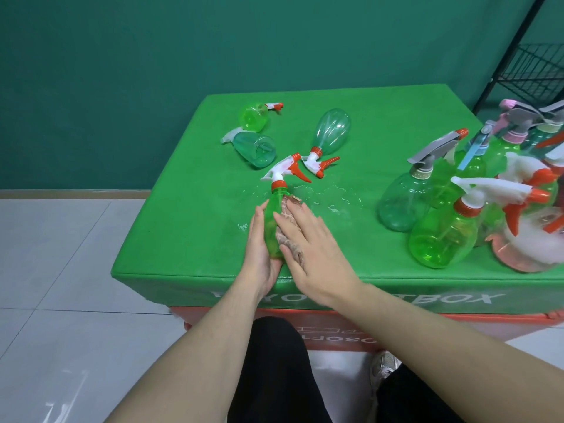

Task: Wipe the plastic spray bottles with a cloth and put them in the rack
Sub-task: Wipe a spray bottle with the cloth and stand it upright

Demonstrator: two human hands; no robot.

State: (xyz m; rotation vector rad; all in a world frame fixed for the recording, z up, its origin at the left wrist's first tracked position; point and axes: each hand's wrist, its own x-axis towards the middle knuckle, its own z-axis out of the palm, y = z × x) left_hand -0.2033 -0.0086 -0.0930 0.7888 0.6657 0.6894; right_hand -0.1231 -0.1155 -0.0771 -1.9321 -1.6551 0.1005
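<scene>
We see a bright green box top (351, 141) against a dark teal wall (152, 71). The held bottle (272, 227) is clear green with a white-and-orange trigger. The cloth (286, 227) is mottled brown and cream. Other bottles (332, 129) are green or teal. Floor tiles (61, 254) are pale grey.

open worktop (351, 141) strip mid-right, three lying bottles (259, 138) block far left, upright bottle cluster (476, 196) crowds right edge before rack (537, 71)
</scene>
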